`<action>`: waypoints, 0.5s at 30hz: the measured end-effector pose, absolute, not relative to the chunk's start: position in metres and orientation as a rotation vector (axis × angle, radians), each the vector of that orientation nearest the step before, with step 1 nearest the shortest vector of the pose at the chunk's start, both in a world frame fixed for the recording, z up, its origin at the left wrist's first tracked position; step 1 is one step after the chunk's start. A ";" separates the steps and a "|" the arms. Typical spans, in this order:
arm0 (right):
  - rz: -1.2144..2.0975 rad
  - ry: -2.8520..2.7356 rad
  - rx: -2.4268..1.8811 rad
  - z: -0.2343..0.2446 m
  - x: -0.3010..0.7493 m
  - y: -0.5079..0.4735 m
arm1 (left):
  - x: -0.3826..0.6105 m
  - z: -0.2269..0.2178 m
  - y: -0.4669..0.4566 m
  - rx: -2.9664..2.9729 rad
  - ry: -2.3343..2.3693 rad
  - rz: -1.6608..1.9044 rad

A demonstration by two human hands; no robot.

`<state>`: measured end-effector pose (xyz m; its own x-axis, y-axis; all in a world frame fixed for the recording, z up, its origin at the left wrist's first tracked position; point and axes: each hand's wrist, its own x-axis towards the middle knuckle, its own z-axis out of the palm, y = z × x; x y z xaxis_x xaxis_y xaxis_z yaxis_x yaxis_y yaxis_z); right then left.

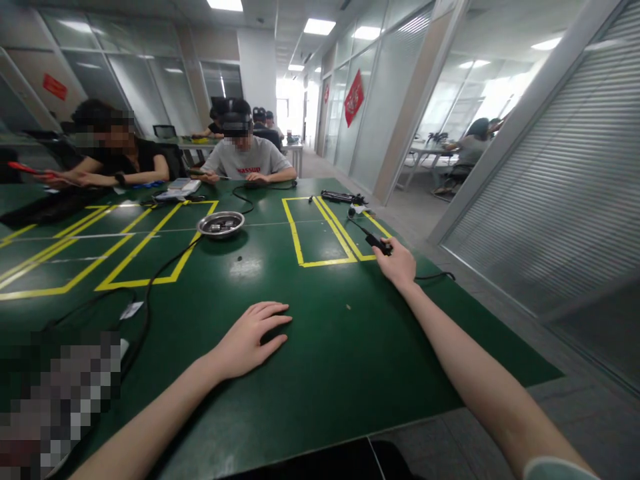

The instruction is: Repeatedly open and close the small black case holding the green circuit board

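Observation:
My left hand (253,339) rests palm down on the green table (320,393), fingers stretched out and a little apart, with nothing in it. Out to the right, the fingers of my right hand (399,261) close around a small black handheld piece (379,244); its exact kind is unclear. From its front a thin dark line runs to a small dark round part (351,213) beside a white scrap. Behind my right hand, a black cable (437,275) lies toward the table's right edge. Yellow tape outlines (327,261) mark the tabletop just left of that hand.
A steel bowl (221,225) holds small metal parts. A folded black tripod-like object (344,197) lies at the far right. A black cable (149,293) crosses the left side near a blurred-out item (60,400). Two people (245,157) (125,157) sit across the table.

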<state>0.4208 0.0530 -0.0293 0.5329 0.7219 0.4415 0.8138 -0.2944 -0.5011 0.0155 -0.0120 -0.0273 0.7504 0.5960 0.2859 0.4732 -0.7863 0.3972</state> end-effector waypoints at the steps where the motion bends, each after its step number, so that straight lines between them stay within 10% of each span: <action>1: -0.144 -1.239 -2.119 -0.032 0.422 0.054 | 0.016 -0.027 -0.012 2.649 0.836 0.579; 15: 0.027 -1.099 -2.113 -0.047 0.453 0.072 | 0.017 -0.029 -0.011 2.634 0.827 0.586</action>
<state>0.4525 0.0724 -0.0468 0.6323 0.7142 0.3003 0.6984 -0.3577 -0.6199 0.0169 -0.0108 -0.0286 0.7486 0.5982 0.2859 0.4680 -0.7822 0.4112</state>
